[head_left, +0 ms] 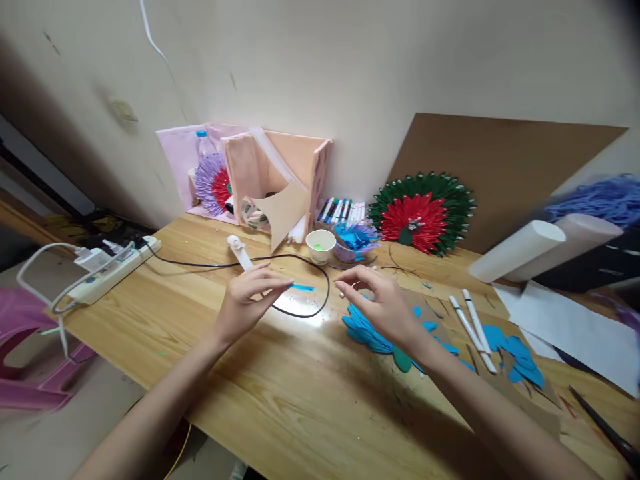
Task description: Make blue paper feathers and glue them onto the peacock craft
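My left hand [250, 297] hovers over the wooden table [280, 380], fingers pressed together in a pinch on a thin blue paper strip [304, 287]. My right hand [377, 303] is to its right, thumb and forefinger pinched on something tiny and pale that I cannot make out. Under the right hand lies a fan of blue paper petals [364, 330] with a green piece [401, 360]. A white glue gun [239, 252] lies just beyond the left hand, its black cord [320, 273] looping between the hands.
A power strip [117, 267] sits at the left edge. At the back stand a pink box [280, 173], markers [343, 210], a paper cup [321, 245], a bowl of blue scraps [353, 241] and a red-green paper flower [423, 215]. White pens [473, 323], rolls [520, 250] and paper [565, 327] lie right.
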Motion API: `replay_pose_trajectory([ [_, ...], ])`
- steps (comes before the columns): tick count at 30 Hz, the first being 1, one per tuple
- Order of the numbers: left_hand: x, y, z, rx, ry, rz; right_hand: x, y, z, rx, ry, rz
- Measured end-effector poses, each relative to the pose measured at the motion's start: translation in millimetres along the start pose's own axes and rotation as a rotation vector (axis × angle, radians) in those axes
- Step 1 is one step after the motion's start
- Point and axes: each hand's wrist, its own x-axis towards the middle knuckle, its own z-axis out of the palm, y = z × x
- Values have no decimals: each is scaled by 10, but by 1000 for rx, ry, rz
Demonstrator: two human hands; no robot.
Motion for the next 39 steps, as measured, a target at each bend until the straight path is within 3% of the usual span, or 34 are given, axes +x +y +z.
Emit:
replay_pose_trajectory([
  [3, -250, -217, -196, 106, 39, 101, 191, 16, 315, 115, -218, 107],
  [7, -469, -351, -430, 180, 18, 171, 410, -51, 810, 480, -536, 331],
  [11, -569, -400, -565, 244, -14, 179, 537, -150, 1124, 632, -684, 431],
  [14, -621, -448, -592, 213, 10, 66, 590, -175, 1223, 632, -675, 420],
  [20, -662, -446, -506, -157, 152, -568, 683, -153, 1368, 603, -562, 420],
  [24, -656, -470, -434, -335, 197, -809, 730, -122, 1509, 552, -537, 357],
  [28, -668, -592, -468, -347, 291, -905, 794, -26, 1610, 518, -515, 306],
  [33, -722, -738, -612, -174, 417, -921, 1034, 145, 1771, 164, -15, 89],
  [34, -733, -755, -632, -142, 424, -918, 1099, 161, 1834, 83, -2, 45],
  [36, -752, -781, -658, -112, 431, -916, 1217, 160, 1979, -13, -131, -6],
  [39, -776, -813, -676, -109, 458, -926, 1301, 94, 2144, -12, -234, -12],
])
